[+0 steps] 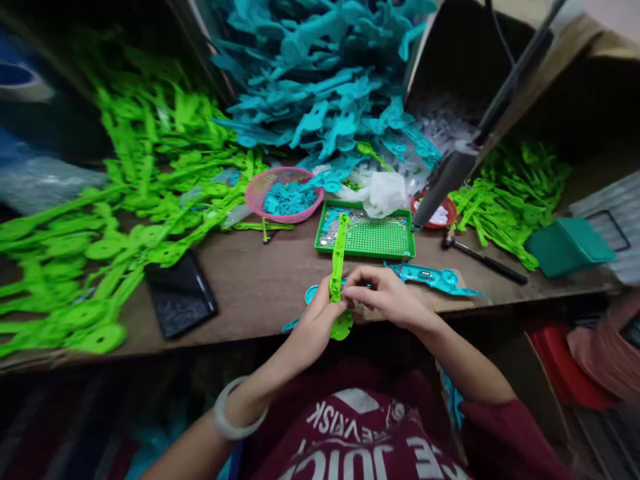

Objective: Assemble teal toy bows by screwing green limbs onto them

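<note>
My left hand (317, 317) is closed around a long lime-green plastic part (339, 253), which stands nearly upright with its round end below the hand. At the part's side, my right hand (377, 291) has its fingers pinched together; whatever is between them is hidden or too small to make out. Blue plastic parts lie under and beside my hands, among them a long blue part (435, 277) to the right. Just beyond the hands sits a green tray (390, 253) with small metal pieces and blue bits in it.
A pink basket (255, 193) of small blue pieces stands behind. Green parts (150, 167) cover the left, blue parts (330, 100) the back. A phone (180, 297) lies at left; a hammer (487, 260), red bowl (453, 213) and teal bin (565, 247) are at right. A grey pole (450, 177) slants in.
</note>
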Demonstrator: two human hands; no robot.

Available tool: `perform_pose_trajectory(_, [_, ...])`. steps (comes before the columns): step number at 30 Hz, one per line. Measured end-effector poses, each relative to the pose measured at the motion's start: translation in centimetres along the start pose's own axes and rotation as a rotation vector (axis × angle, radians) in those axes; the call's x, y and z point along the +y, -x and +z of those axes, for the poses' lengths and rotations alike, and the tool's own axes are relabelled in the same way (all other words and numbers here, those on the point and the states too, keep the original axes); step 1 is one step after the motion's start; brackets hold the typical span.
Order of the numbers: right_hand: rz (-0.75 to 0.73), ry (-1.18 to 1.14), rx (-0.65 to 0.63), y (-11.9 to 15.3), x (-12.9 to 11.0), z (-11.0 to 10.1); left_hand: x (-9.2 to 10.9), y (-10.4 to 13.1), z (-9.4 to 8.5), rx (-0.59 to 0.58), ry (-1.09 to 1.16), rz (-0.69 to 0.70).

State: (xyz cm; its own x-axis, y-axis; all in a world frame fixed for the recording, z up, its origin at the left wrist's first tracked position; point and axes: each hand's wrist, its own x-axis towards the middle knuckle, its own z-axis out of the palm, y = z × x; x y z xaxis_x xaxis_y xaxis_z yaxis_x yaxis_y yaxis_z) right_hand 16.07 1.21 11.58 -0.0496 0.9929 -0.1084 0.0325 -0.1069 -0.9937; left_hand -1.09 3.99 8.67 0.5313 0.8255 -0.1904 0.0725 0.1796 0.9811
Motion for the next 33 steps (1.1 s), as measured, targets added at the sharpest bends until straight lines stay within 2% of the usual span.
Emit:
perform_pose_trajectory(3, [-0.047,0.053,0.034,0.0,0.3,1.0,-0.6,0.5,0.5,-0.031,-0.188,0.11])
perform_pose_trajectory(5, [-0.049,0.025,0.065,0.2,0.5,0.5,-1.1,0.2,0.0,-0.001,-0.284,0.141])
perform_pose_trajectory(7, [-0.081,-0.03,0.174,0.1,0.4,-1.2,-1.8,-0.4,-1.0,0.074,-0.454,0.215])
perform_pose_trajectory(9, [-0.123,-0.11,0.358,-0.6,0.3,-3.7,-2.4,-1.0,-1.9,0.104,-0.671,0.336])
perform_pose_trajectory(12, [-0.071,-0.24,0.54,-2.7,0.5,-7.3,-3.4,-1.8,-2.7,-0.005,-0.961,0.479])
perform_pose_trajectory(15, [0.016,-0.292,0.564,-4.8,1.3,-8.7,-4.2,-2.6,-2.8,-0.081,-1.114,0.483])
perform_pose_trajectory(18, [0.014,-0.313,0.562,-5.9,1.7,-8.0,-4.8,-3.3,-3.0,-0.1,-1.018,0.453])
perform_pose_trajectory(21, [-0.069,-0.487,0.63,-5.6,1.5,-7.6,-5.4,-3.7,-3.2,-0.052,-0.873,0.403])
perform_pose_trajectory(24, [-0.205,-0.714,0.727,-3.8,0.2,-9.1,-5.9,-3.8,-3.2,-0.009,-0.821,0.345])
perform_pose_trajectory(26, [-0.329,-0.746,0.78,-2.1,-1.0,-10.4,-5.9,-3.9,-3.1,-0.016,-0.799,0.318])
perform_pose_trajectory(28, [-0.453,-0.684,0.818,-0.4,-2.2,-10.6,-5.5,-3.9,-2.9,-0.01,-0.758,0.32])
perform_pose_trajectory(30, [-0.457,-0.529,0.76,1.1,-2.9,-8.9,-4.5,-3.6,-2.7,0.068,-0.676,0.341])
perform_pose_trajectory(31, [-0.4,-0.429,0.675,1.6,-2.9,-7.5,-3.8,-3.4,-2.5,0.127,-0.609,0.34])
perform_pose_trajectory(33, [-0.223,-0.247,0.423,2.2,-2.6,-4.0,-2.3,-2.7,-2.2,0.198,-0.416,0.283])
